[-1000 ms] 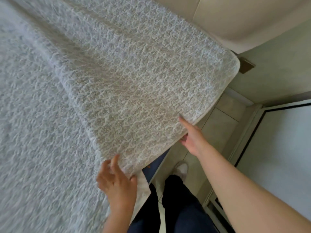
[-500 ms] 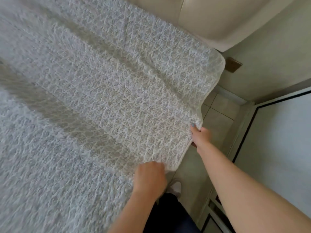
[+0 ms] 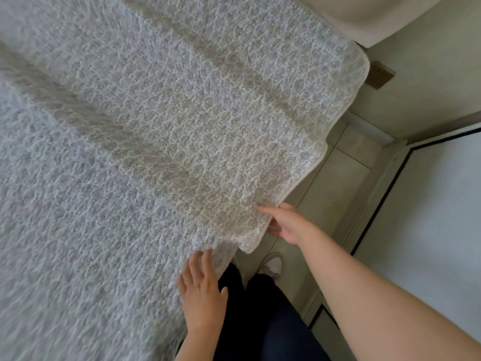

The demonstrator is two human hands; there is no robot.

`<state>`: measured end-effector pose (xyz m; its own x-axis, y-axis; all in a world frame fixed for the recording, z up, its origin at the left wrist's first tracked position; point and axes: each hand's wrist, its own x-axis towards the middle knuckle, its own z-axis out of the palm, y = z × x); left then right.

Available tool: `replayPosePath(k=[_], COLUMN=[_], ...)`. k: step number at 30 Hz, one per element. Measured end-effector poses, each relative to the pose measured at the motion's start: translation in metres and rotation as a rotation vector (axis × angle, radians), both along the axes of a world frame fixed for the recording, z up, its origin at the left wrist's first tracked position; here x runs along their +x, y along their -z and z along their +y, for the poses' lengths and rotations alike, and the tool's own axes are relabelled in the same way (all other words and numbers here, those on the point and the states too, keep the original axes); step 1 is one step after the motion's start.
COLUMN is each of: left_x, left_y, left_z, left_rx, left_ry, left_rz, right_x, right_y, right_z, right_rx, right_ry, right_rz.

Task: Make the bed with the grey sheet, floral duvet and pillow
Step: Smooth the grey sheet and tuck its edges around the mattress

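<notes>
1. the floral duvet (image 3: 195, 126) lies spread over the bed, which is hidden beneath it. its near corner hangs off the side above the tiled floor (image 3: 338, 183).
2. the right hand (image 3: 286, 224) grasps the duvet at its edge, thumb on top and fingers tucked under, lifting that stretch clear of the bed's side.
3. the left hand (image 3: 203, 293) is released, fingers straight, lying flat on the duvet just by the side edge and holding nothing.
4. handling, as a judgement: the duvet looks quilted, soft and floppy. it sags between the held point and the far corner and forms long ridges across the top. it is probably light enough for one hand at a corner, but bulky, so a tug at one spot makes creases instead of shifting the whole cover.
5. the textured surface seems unlikely to slip in the fingers. nothing about it looks fragile.
6. the best hold is probably along the pale piped border (image 3: 299, 183), with the hands well apart, so that the pull spreads evenly and the ridges flatten.
7. the grey sheet and the pillow are not in view.
8. no brand, label or readable writing shows on the duvet or anywhere else. a white shoe (image 3: 273, 264) by the bed carries no visible mark.
</notes>
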<state>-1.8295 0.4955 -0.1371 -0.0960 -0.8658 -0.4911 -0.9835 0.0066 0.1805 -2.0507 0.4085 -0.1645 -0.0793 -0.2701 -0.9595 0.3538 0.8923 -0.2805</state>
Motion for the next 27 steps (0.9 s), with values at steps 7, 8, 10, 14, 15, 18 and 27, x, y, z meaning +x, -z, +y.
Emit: replayPosePath(k=[7, 8, 10, 14, 15, 18, 27], left_x=[0.021, 0.021, 0.020, 0.020, 0.022, 0.029, 0.032], left_y=[0.009, 0.007, 0.000, -0.007, -0.009, -0.018, -0.057], left_z=[-0.040, -0.043, -0.048, -0.052, -0.050, -0.044, -0.135], left_rx=[-0.049, -0.011, 0.032, 0.165, 0.209, 0.379, 0.118], left_ry=[0.245, 0.247, 0.265, 0.235, 0.239, 0.303, -0.285], left_rz=[-0.023, -0.024, -0.053, -0.038, -0.049, -0.137, 0.332], right_x=[0.024, 0.025, 0.030, 0.031, 0.031, 0.036, 0.032], right_y=[0.004, 0.001, -0.006, -0.005, -0.004, -0.003, -0.073], right_z=[0.011, 0.011, 0.012, 0.020, 0.023, 0.026, -0.101], right_rx=[0.043, 0.029, -0.018, -0.035, -0.020, 0.065, 0.288], right_ry=[-0.083, -0.100, -0.124, -0.177, -0.173, -0.233, -1.205], right_rz=[0.122, 0.120, 0.082, 0.084, 0.094, 0.148, 0.077])
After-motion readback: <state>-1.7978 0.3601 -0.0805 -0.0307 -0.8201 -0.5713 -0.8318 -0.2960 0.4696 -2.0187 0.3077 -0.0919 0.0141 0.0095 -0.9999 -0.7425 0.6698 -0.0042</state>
